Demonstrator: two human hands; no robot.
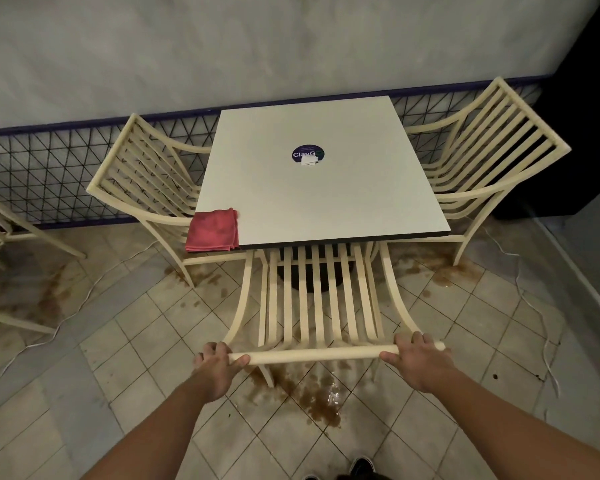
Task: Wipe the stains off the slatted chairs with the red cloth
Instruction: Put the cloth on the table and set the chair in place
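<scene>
A cream slatted chair [321, 299] stands in front of me, its seat tucked under a square white table [326, 202]. My left hand [215, 362] grips the left end of the chair's top rail [312, 354]. My right hand [416, 358] grips the rail's right end. A folded red cloth [212, 231] lies on the table's near left corner, hanging slightly over the edge. Two more cream slatted chairs flank the table, one on the left [142, 181] and one on the right [492, 150].
Brown stains and a wet puddle [319, 396] mark the tiled floor under the near chair. White cables [534, 306] run across the floor. A black mesh fence [49, 174] and a wall stand behind. Another chair [0, 237] shows at the left edge. A round sticker [307, 154] sits mid-table.
</scene>
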